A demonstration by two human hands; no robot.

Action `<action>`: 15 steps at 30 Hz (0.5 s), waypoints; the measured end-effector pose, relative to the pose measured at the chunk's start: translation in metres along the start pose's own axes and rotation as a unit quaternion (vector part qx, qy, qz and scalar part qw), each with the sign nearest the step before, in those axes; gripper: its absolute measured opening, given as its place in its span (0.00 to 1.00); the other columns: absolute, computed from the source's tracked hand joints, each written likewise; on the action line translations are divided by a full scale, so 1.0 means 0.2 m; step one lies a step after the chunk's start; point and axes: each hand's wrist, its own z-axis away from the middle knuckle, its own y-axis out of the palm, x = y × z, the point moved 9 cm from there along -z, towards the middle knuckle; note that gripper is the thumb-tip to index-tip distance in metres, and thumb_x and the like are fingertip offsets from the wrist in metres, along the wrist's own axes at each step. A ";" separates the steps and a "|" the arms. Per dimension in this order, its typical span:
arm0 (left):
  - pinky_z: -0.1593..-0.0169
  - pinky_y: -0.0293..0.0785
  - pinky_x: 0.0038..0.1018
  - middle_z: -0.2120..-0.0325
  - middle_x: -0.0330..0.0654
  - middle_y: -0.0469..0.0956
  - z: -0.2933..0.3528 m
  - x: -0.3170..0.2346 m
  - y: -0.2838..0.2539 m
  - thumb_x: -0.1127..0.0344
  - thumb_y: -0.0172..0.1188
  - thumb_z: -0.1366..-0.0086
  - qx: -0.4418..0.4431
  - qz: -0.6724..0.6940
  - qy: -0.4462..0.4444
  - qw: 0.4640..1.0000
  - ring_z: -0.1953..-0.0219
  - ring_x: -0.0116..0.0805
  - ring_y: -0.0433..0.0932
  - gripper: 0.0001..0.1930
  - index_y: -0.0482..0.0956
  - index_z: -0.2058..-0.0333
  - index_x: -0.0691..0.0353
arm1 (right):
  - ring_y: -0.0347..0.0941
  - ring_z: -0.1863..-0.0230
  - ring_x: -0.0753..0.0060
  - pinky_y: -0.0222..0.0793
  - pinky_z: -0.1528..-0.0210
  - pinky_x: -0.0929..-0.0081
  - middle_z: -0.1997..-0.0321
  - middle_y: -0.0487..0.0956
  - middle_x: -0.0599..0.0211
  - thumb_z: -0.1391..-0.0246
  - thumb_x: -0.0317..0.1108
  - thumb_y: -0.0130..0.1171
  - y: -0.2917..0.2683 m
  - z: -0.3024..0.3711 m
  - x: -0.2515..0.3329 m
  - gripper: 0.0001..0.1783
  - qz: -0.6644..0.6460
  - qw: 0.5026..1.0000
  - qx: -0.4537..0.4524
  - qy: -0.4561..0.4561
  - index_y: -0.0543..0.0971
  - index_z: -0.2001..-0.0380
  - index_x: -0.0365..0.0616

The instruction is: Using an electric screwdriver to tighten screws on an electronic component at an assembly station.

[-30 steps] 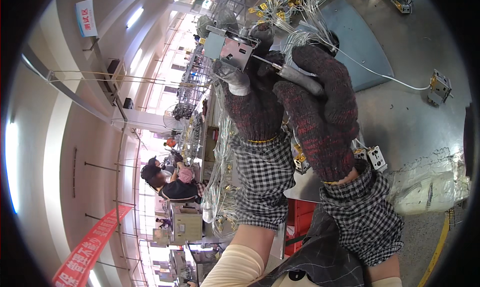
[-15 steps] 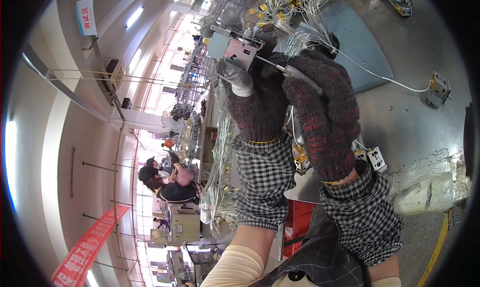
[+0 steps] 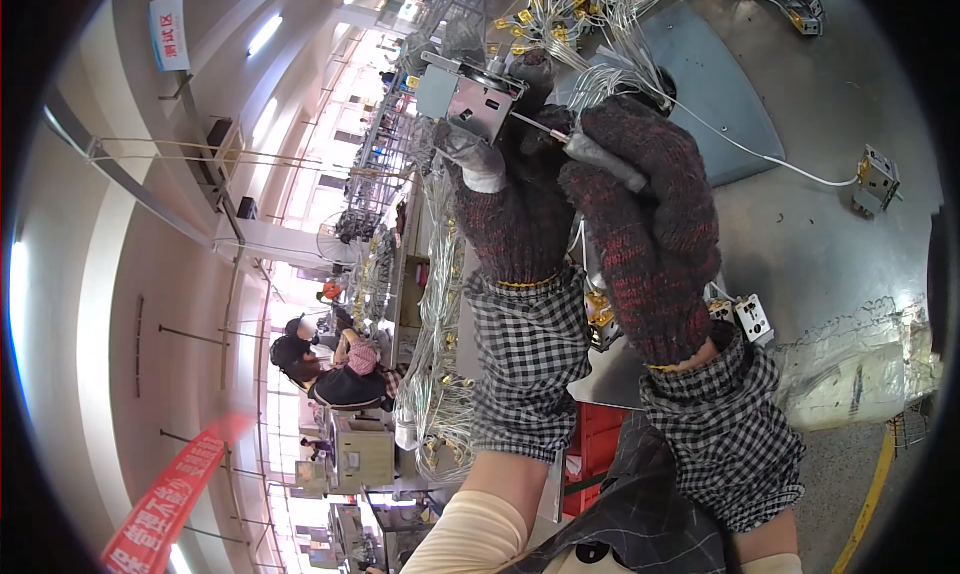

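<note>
Sleeves: black-and-white checked sleeve covers (image 3: 530,364) come up from the lower edge, one on each forearm, over the grey table (image 3: 830,234).
Right hand: the right hand (image 3: 640,234), in a dark knitted glove flecked with red, is clamped around the grey handle of a screwdriver (image 3: 590,152), whose thin shaft runs up and left.
Left hand: the left hand (image 3: 510,194), in a like glove with pale worn fingertips, is closed on the small metal switch box (image 3: 470,99) and holds it in the air above the table's far left edge.
Contact: the screwdriver tip meets the box's face; whether it sits in a screw head cannot be told.
Risk, slip: the box has no rest under it, so a sideways push could probably skid the tip off toward the left fingertips.
Risk, grip: the thick gloves likely dull the feel, and a tilt of the box could strip or drop a screw.
Wires: clear thin wires (image 3: 620,44) with yellow terminals fan out just behind the hands; they could snag on the shaft or tug the box.
Nearby parts: a white-faced unit (image 3: 752,319) lies just beside the right wrist, and another metal box (image 3: 876,179) on a white lead lies near the table's right edge.
Far left: seated people (image 3: 330,359) work at another bench, well apart.
</note>
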 end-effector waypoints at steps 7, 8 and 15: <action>0.53 0.75 0.36 0.52 0.49 0.74 0.01 -0.11 -0.02 0.38 0.59 0.39 -0.018 -0.070 0.035 0.997 0.59 0.35 0.74 0.38 0.66 0.43 0.66 | 0.72 0.45 0.60 0.71 0.44 0.68 0.48 0.75 0.55 0.48 0.25 0.63 0.05 -0.01 0.05 0.18 -0.071 0.994 -0.008 0.080 0.78 0.52 0.39; 0.53 0.75 0.36 0.52 0.49 0.74 -0.01 -0.11 -0.05 0.38 0.59 0.39 -0.019 -0.063 0.037 0.997 0.59 0.35 0.74 0.38 0.66 0.43 0.66 | 0.72 0.45 0.60 0.71 0.44 0.68 0.48 0.75 0.55 0.48 0.25 0.63 0.05 -0.01 0.04 0.18 -0.065 0.995 -0.004 0.078 0.78 0.52 0.39; 0.54 0.75 0.33 0.54 0.48 0.76 -0.02 -0.03 -0.03 0.42 0.56 0.35 0.028 0.024 -0.001 0.999 0.57 0.36 0.76 0.34 0.66 0.42 0.63 | 0.77 0.53 0.62 0.74 0.50 0.69 0.54 0.79 0.57 0.44 0.30 0.61 0.01 0.03 0.08 0.17 0.064 0.997 -0.001 -0.053 0.77 0.51 0.38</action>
